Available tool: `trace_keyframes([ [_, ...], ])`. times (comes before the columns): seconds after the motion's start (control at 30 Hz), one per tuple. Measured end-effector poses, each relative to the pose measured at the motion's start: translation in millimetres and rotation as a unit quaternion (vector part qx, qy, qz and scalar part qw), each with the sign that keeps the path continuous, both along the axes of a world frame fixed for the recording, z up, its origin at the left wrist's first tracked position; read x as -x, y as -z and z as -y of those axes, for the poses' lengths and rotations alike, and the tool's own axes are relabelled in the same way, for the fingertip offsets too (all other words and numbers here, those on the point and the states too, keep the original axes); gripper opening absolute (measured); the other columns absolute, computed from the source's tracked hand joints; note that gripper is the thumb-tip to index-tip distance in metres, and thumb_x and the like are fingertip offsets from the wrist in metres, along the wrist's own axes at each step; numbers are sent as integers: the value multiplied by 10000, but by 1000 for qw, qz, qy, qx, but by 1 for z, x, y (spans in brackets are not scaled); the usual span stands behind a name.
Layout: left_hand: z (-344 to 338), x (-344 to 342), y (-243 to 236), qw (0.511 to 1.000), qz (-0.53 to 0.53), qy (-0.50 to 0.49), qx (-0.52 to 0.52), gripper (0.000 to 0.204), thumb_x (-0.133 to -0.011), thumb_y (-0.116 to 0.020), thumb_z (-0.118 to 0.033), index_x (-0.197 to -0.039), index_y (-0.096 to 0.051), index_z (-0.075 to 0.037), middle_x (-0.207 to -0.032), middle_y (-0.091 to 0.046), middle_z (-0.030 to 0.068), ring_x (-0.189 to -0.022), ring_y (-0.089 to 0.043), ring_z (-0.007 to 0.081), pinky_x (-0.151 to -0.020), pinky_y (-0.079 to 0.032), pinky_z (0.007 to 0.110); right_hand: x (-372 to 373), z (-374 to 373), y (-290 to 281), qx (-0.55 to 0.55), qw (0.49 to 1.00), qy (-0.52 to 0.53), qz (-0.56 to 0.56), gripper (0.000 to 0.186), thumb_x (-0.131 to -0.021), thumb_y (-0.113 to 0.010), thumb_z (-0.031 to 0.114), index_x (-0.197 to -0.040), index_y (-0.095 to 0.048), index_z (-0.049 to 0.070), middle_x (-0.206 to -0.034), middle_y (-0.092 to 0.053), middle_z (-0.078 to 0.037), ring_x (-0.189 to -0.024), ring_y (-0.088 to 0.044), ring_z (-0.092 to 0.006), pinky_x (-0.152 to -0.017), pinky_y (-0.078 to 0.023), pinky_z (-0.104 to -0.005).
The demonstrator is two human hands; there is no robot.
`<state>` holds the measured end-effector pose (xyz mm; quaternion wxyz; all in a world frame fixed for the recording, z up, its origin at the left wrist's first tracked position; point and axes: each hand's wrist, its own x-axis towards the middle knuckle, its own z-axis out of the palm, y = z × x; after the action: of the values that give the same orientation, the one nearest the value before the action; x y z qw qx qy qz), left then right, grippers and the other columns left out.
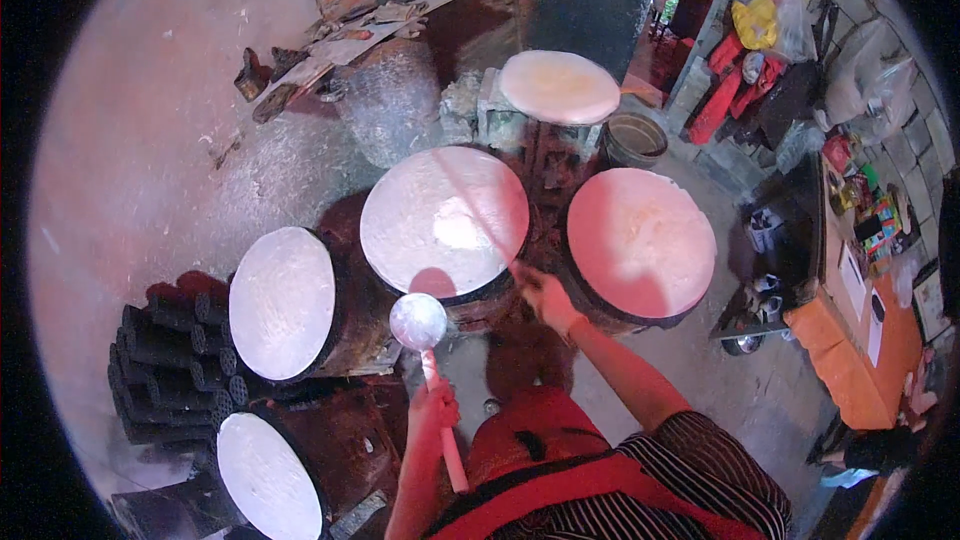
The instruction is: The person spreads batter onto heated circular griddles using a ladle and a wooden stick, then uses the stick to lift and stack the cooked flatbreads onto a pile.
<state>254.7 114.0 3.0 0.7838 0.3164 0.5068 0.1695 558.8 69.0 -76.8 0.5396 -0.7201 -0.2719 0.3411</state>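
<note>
My left hand [435,406] is closed round the handle of a ladle [418,320], whose pale round bowl is up beside the near edge of the middle round griddle [400,220]. White batter [464,230] covers that griddle, with a brighter patch right of its middle. My right hand [550,302] grips a long thin stick [480,220] that reaches out over the batter; whether its far end touches the surface I cannot tell. Just right of this hand is another griddle [640,240] under a pale round sheet, partly in reddish light.
More white-covered griddles stand at the left [283,302], near left [268,480] and back [560,87]. Black honeycomb coal briquettes [170,345] are stacked far left. A bucket [636,138] stands behind the right griddle. An orange-draped table [845,345] with packages lies to the right.
</note>
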Motion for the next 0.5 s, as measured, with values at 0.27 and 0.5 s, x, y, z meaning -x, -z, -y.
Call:
trace_keyframes([
  [0.27,-116,-69,59,992,14,29,-121,24,-936,-485,-80,-915,-487,-67,-674,-487,11,-481,-462,122,-396,-386,289,58,84,69,-119,992,25,24,431,-981,-579,173,-1409,-536,173,-747,-533,97,-615,-437,-27,-542,-369,-208],
  [0.5,-129,-111,91,990,136,2,38,60,-941,-499,-97,-941,-491,-37,-695,-485,40,-504,-456,151,-417,-387,276,117,48,4,-61,948,-4,-312,442,-948,-587,88,-1381,-533,20,-1232,-591,12,-1042,-532,-88,-940,-404,-221],
])
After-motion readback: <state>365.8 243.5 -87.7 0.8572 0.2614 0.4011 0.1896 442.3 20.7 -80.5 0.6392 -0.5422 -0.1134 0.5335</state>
